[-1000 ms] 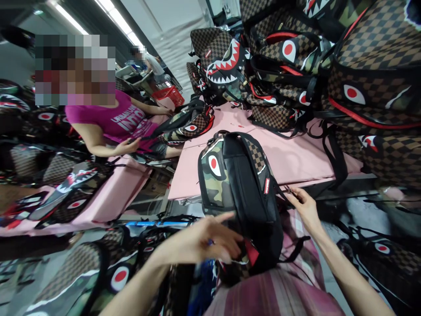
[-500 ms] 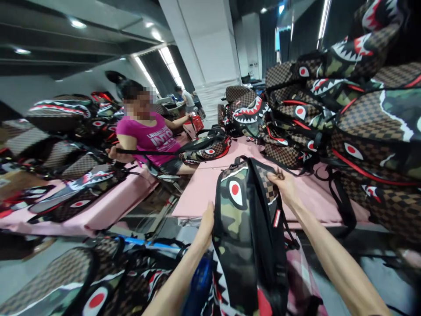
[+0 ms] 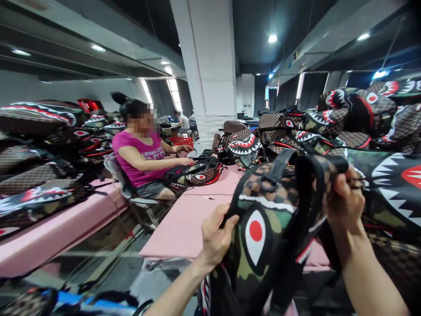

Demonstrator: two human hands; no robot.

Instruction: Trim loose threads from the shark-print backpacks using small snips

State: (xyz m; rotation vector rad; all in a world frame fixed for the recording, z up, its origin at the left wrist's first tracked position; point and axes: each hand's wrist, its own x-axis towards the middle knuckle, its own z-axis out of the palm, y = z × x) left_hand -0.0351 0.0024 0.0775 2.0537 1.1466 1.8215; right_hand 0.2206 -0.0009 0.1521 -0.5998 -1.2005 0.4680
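I hold up a camouflage and checkered backpack [image 3: 263, 228] with a red-and-white eye print, above the near edge of a pink table [image 3: 184, 224]. My left hand [image 3: 215, 237] grips its left side, fingers curled over the edge. My right hand [image 3: 345, 197] is closed around the upper right of the pack, by a black strap [image 3: 315, 175]. The pack's lower part runs out of view below.
Piles of similar shark-mouth backpacks [image 3: 329, 127] fill the table's right and far side, and more cover the pink table on the left [image 3: 42, 175]. A person in a magenta shirt [image 3: 141, 158] sits across, hands on another backpack [image 3: 197, 173]. A white pillar [image 3: 210, 66] stands behind.
The backpack has been lifted from my lap and the table edge and turned upright toward me. Both hands shifted up its sides. My view rose from the table to the room.
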